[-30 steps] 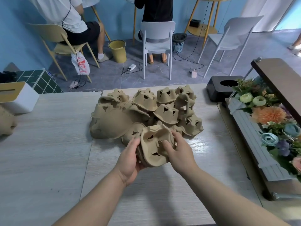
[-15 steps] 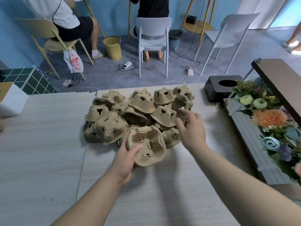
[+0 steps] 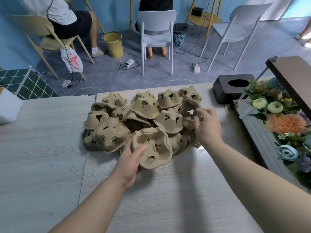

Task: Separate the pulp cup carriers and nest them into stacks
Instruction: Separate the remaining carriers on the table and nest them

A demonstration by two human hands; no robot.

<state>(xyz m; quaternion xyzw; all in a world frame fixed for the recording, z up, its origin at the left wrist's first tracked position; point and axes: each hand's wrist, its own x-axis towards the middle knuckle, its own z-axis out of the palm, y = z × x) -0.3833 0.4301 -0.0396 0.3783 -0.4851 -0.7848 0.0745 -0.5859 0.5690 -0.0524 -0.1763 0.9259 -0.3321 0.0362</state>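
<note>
A heap of several brown pulp cup carriers [image 3: 143, 113] lies on the far middle of the pale wooden table [image 3: 50, 165]. My left hand [image 3: 130, 161] grips one carrier [image 3: 154, 148] by its near-left rim, hollow side up and tilted toward me, at the heap's front edge. My right hand [image 3: 206, 127] pinches the rim of another carrier [image 3: 190, 111], which stands tilted on edge at the heap's right side.
A black box with a round hole [image 3: 234, 87] sits at the table's far right, beside a planter of artificial flowers [image 3: 286, 123] under a brown shelf [image 3: 292, 78]. A white box [image 3: 8, 108] stands at the left edge. Chairs and seated people are beyond the table.
My right hand let go of the carrier both hands held, reached to the heap's right side and took hold of a second carrier. The left hand kept its carrier.
</note>
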